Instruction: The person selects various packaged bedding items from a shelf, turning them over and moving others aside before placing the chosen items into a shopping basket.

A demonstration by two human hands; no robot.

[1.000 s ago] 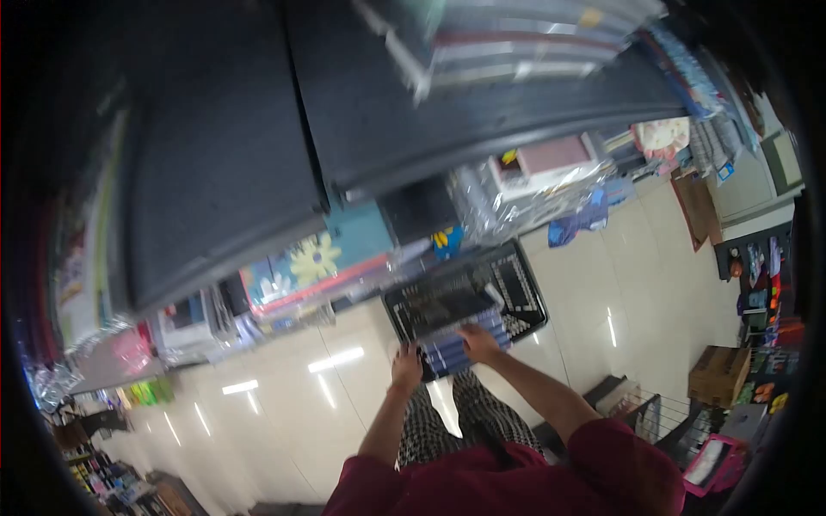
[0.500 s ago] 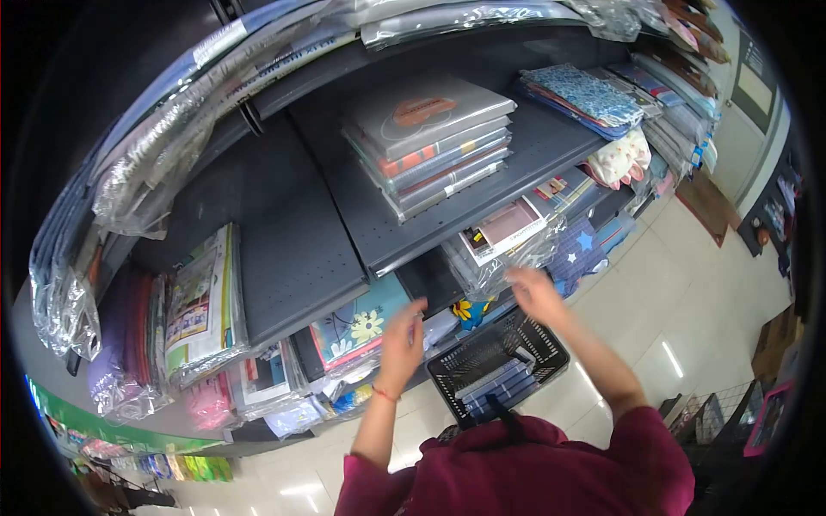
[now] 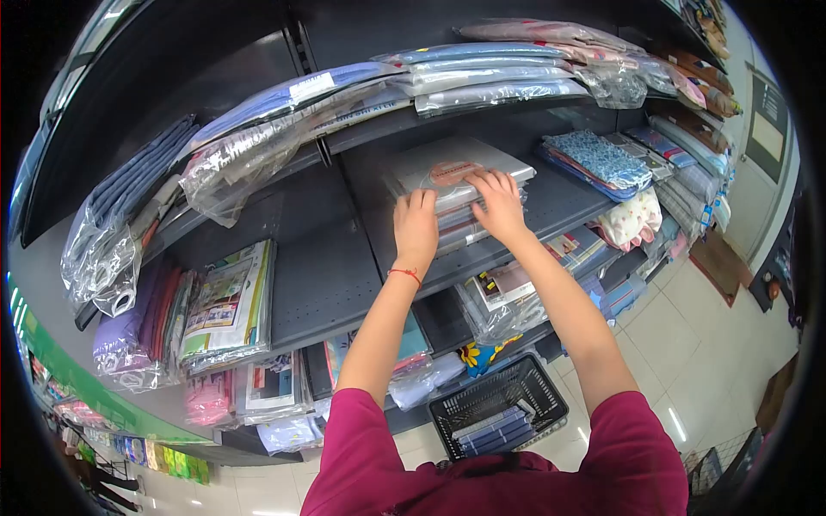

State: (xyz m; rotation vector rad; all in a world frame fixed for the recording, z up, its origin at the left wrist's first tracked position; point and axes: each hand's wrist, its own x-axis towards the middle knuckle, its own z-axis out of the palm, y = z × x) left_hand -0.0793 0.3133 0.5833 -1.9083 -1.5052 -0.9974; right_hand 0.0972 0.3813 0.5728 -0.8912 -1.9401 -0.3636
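We see both hands up on a stack (image 3: 456, 176) of flat packets in clear wrap, which lies on a dark shelf (image 3: 344, 258) at about chest height. The top packet is grey with an orange mark. The left hand (image 3: 416, 228) rests on the stack's near left corner, fingers together and pointing away, palm down; a red string circles its wrist. The right hand (image 3: 497, 205) lies flat on top of the stack, just beside the left, its fingers spread a little and pressed on the wrap. We cannot tell whether either hand grips an edge; both seem only laid on the packets.

To the right on the same shelf sits a blue patterned pile (image 3: 598, 159), near the stack but apart from it. On the shelf above, long bagged items (image 3: 482, 73) lie in a row. To the left, lower down, wrapped booklets (image 3: 228, 310) lean on a lower shelf.

On the pale floor below, between the arms, stands a black basket (image 3: 447, 413) with blue packets (image 3: 495, 430) inside.
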